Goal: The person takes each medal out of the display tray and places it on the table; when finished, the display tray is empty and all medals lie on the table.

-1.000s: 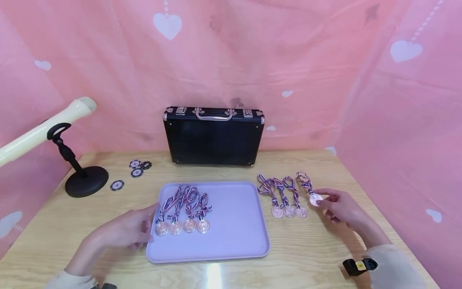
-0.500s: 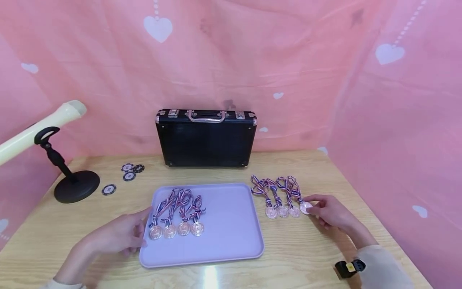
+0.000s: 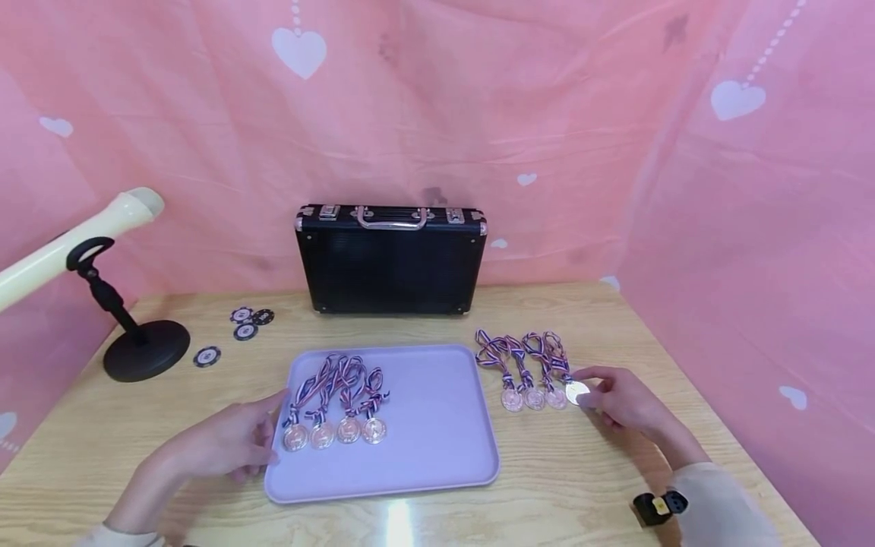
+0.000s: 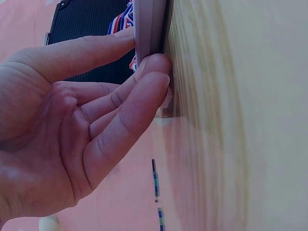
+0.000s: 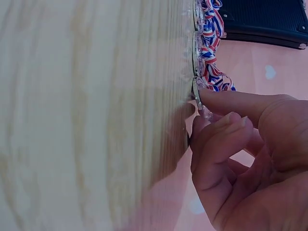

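Observation:
A lilac tray [image 3: 437,456] lies on the wooden table with several bronze medals [image 3: 335,431] in a row on its left part, ribbons pointing away. My left hand [image 3: 268,433] pinches the tray's left edge; in the left wrist view the left hand [image 4: 144,53] has its thumb on top of the tray [image 4: 150,24] and its fingers beneath. To the right of the tray, three medals [image 3: 533,397] lie in a row. My right hand [image 3: 586,391] pinches a fourth medal [image 3: 576,392] at the row's right end, its disc [image 5: 195,89] on the table.
A shut black case [image 3: 390,258] stands upright behind the tray. Poker chips [image 3: 242,323] and a black stand [image 3: 146,349] holding a cream tube [image 3: 68,243] are at the back left. Pink cloth walls close in the table on all far sides.
My right hand has drawn its medal left and nearer, so it now lies against the row of three. The left hand has stayed on the tray's edge.

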`<action>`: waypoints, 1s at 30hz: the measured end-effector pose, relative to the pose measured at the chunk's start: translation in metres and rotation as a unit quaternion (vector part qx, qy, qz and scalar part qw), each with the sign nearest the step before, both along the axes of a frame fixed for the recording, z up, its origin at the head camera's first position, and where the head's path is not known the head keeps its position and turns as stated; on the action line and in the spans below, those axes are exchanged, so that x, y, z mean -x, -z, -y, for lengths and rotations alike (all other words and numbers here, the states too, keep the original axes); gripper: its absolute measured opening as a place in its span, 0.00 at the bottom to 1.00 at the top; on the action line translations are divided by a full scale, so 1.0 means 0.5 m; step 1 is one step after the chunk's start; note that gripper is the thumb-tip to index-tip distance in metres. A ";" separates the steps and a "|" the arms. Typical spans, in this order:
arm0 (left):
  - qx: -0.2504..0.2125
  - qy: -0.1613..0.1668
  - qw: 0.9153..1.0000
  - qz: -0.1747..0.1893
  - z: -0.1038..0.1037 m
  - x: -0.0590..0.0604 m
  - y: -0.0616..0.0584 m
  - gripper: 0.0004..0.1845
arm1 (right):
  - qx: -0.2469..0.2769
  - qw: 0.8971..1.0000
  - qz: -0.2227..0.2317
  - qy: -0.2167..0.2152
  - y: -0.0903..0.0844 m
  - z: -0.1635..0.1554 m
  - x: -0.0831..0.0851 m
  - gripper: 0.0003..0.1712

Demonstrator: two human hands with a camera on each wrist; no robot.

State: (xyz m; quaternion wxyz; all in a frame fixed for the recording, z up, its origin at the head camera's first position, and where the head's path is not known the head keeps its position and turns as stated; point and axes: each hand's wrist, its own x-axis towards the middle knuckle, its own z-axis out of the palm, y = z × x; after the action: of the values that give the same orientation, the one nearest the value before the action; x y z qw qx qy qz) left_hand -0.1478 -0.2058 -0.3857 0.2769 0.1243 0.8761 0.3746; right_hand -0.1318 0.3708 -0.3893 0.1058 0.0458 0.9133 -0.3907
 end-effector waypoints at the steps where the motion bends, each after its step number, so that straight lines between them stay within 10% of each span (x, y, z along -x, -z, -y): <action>1: -0.002 0.001 1.000 -0.003 0.001 -0.002 0.001 0.51 | -0.003 1.000 -0.001 -0.002 0.001 0.001 0.001 0.26; 16: 0.012 0.014 0.999 -0.026 -0.003 0.001 0.007 0.50 | -0.030 0.997 -0.070 -0.022 -0.060 0.056 0.016 0.23; 30: 0.012 0.004 1.000 -0.023 -0.009 -0.003 -0.006 0.50 | 0.066 0.993 -0.072 -0.072 -0.066 0.316 0.034 0.20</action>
State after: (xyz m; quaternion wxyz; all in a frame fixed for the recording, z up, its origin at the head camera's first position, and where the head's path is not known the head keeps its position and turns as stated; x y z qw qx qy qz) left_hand -0.1465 -0.2012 -0.3829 0.2596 0.1332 0.8862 0.3598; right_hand -0.1489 0.2126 -0.3565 0.0705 -0.0558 0.8915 -0.4440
